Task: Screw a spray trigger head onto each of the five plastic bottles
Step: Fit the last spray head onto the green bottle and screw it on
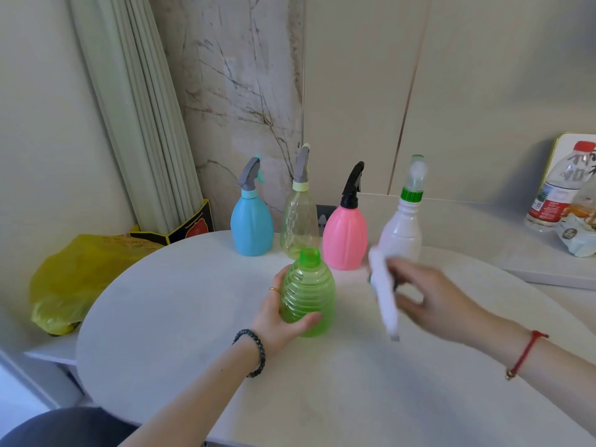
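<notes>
My left hand (279, 312) grips a green ribbed bottle (308, 291) standing upright on the round white table (180, 317); its neck is open with no head on it. To its right, my right hand (432, 301) holds a white spray trigger head (383, 295), blurred, with its tube pointing down. At the back stand a blue bottle (252, 225), a clear yellowish bottle (299, 225), a pink bottle (345, 235) and a white bottle (401, 232), each with a trigger head on top.
A yellow plastic bag (74, 275) lies at the table's left edge beside a box of pale rods (135, 108). On the ledge at the right stand a water bottle (559, 185) and a wrapped packet (577, 237).
</notes>
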A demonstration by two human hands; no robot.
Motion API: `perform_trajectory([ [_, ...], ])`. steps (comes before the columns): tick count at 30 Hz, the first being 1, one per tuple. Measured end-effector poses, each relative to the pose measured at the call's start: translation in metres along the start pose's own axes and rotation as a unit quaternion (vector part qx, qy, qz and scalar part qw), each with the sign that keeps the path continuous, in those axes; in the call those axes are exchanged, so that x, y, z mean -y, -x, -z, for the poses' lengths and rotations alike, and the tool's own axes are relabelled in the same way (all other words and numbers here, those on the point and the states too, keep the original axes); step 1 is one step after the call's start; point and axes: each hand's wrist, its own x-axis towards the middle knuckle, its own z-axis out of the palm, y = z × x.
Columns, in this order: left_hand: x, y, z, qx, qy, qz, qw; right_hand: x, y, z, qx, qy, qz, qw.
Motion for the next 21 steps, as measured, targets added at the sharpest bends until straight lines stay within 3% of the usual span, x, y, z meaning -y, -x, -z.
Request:
perform_trajectory([
  [1,0.0,0.0,0.0,0.0,0.001,-0.003,1.0,0.013,-0.011,0.006,-0.083,-0.089,0.002,0.993],
  [3,-0.001,0.0,0.0,0.001,0.001,-0.002,1.0,0.039,-0.036,0.019,-0.191,-0.287,0.009,0.939],
  [5,-0.002,0.0,-0.001,0.001,0.0,0.001,1.0,0.059,-0.059,0.031,-0.227,-0.391,-0.009,0.892],
  [6,-0.002,0.001,0.0,-0.001,-0.002,0.002,1.0,0.065,-0.068,0.034,-0.225,-0.406,-0.02,0.885],
  [13,0.0,0.0,0.0,0.002,-0.001,0.005,1.0,0.078,-0.098,0.015,-0.212,-0.37,-0.06,0.903],
  [18,0.0,0.0,0.0,0.003,0.003,0.003,1.0,0.06,-0.101,-0.015,-0.169,-0.295,-0.119,0.933],
  [21,-0.002,0.001,0.0,0.001,0.006,0.006,1.0,0.044,-0.095,-0.04,-0.12,-0.188,-0.146,0.964],
])
